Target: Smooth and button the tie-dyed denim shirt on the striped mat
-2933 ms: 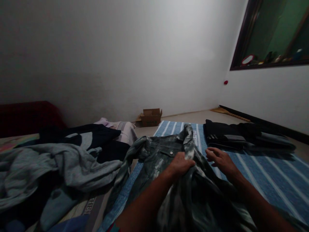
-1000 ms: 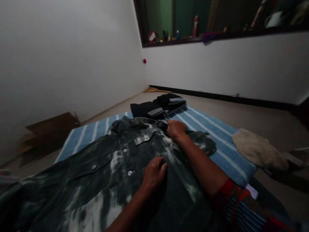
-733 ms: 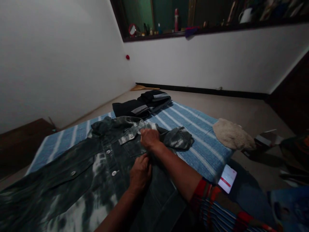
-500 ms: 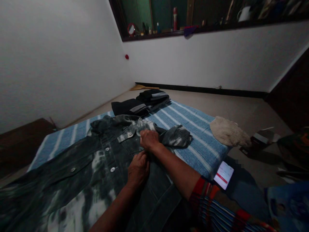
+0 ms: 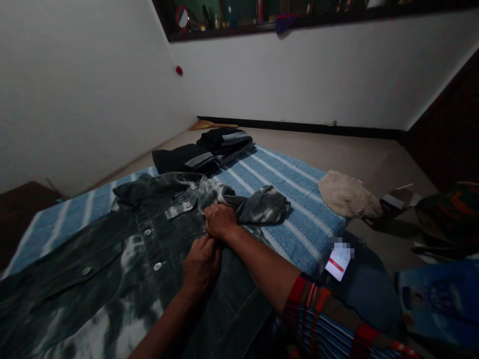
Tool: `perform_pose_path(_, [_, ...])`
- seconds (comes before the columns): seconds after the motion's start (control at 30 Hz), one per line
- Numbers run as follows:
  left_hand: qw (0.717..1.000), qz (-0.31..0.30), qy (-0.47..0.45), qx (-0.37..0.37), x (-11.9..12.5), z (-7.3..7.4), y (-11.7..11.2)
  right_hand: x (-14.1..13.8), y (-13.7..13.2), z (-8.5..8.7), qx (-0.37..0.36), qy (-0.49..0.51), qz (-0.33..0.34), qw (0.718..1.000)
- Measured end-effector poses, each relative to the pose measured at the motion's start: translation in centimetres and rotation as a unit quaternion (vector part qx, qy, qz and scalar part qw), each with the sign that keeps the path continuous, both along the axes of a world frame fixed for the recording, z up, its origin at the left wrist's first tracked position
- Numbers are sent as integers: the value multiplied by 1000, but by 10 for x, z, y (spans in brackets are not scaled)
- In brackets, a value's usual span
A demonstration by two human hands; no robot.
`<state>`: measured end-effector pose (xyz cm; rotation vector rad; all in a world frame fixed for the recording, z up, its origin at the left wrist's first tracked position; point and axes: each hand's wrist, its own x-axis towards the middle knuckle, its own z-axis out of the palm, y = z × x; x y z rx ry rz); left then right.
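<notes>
A dark grey and white tie-dye denim jacket point(image 5: 142, 279) lies spread front up, its collar toward the far side and its silver buttons showing. My left hand point(image 5: 202, 264) is closed on the jacket's cloth just below the chest pocket. Right beside it, my right hand point(image 5: 220, 221) grips the cloth near the pocket's edge and the sleeve seam. The two hands nearly touch, and the pinched fabric under the fingers is mostly hidden. Beyond my right hand, one sleeve stretches out to the right over a blue striped cloth point(image 5: 303, 204).
Folded black and grey garments point(image 5: 224, 142) lie at the far edge. A beige knitted item point(image 5: 350, 194) rests at the right corner. A lit phone point(image 5: 338, 264) is at the right, near a blue bag point(image 5: 441, 304). Behind is a windowsill point(image 5: 239, 30) with bottles and a mirror.
The camera view has tilted down and turned slightly right, so everything appears shifted left. Both hands keep hold of the jacket in nearly the same place.
</notes>
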<state>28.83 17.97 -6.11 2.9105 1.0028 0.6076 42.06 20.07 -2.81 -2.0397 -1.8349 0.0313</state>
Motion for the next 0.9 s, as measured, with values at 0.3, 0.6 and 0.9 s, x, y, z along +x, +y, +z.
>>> perform_pose_path(0.3, [1000,-16,-15,-7,-3,-2,5,2,-1,-4,13,14,8,1000])
perform_pose_path(0.6, [999,-26,-20,2,-2,-3,7,3,-2,-2,-1,18,18,1000])
perform_pose_path(0.9, [1000,-8,-8,-10,-1,2,5,4,-2,-5,16,33,16,999])
